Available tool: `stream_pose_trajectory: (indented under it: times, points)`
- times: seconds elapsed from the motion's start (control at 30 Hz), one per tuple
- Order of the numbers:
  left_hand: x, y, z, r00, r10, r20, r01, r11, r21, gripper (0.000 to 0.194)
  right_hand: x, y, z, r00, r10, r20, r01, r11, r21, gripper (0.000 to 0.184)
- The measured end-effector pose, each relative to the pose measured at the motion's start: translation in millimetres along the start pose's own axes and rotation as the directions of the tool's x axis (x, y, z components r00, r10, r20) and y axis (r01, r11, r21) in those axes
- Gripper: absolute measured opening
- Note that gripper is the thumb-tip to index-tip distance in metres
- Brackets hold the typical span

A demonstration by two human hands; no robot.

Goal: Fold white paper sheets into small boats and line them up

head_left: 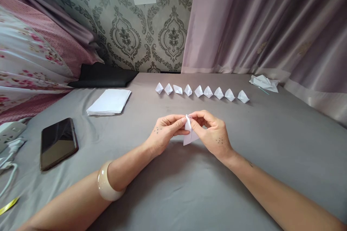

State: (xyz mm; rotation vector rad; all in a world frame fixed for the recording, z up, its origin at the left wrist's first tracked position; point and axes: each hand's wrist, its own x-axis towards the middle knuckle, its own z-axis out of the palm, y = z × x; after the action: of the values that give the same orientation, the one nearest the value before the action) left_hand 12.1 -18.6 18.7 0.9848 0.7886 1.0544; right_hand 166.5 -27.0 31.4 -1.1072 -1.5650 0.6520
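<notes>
Both my hands meet over the middle of a grey sheet (189,187) and pinch one small folded piece of white paper (189,131). My left hand (165,131) grips its left side with thumb and fingers closed. My right hand (211,130) holds its right side, fingertips pressed on the top fold. A cream bangle (107,184) circles my left wrist. Beyond my hands, a row of several small folded white paper shapes (202,91) lies in a line.
A stack of white paper sheets (110,101) lies at the left, a dark phone (58,142) nearer me. A white power strip and cable (9,137) sit at the far left edge. Crumpled white paper (264,82) lies at the back right by the curtain. A black pad (104,75) rests against the wall.
</notes>
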Motion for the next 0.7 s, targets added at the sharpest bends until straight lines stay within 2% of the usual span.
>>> stream_pose_trajectory:
  times: [0.17,0.4,0.7]
  points:
    - [-0.2,-0.3,0.4,1.0,0.012,-0.004,-0.012,1.0,-0.003,0.024,-0.6,1.8,-0.2,0.991,-0.129,-0.02,0.128,0.99,-0.063,0.009]
    - [-0.4,-0.7,-0.4,1.0,0.016,-0.005,-0.016,1.0,-0.015,0.021,-0.7,2.3,-0.4,0.956,-0.293,-0.003,0.289,0.944,-0.158,0.013]
    - [0.7,-0.4,-1.4,0.999,-0.003,-0.037,0.002,0.999,-0.038,0.022,-4.5,9.7,-2.0,0.888,-0.453,0.081,0.447,0.809,-0.381,0.021]
